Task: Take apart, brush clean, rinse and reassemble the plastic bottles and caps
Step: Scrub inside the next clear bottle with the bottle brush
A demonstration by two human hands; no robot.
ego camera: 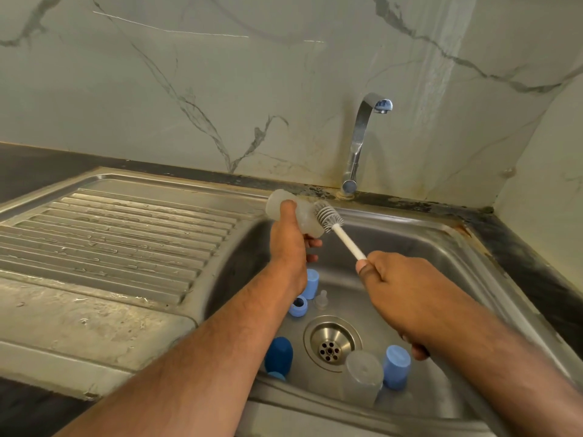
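Steel sink [426,234], ribbed drainboard [126,228], seemingly marble wall [220,74].

A single head-worn camera looks forward and down, close over the sink [394,241]; the wall [220,74] fills the upper frame.

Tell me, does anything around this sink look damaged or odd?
Yes. Behind the sink, the dark countertop edge looks chipped and stained, with rusty marks near the faucet base and the right corner. The bottle parts lying loose in the basin suit the washing, so they seem normal.
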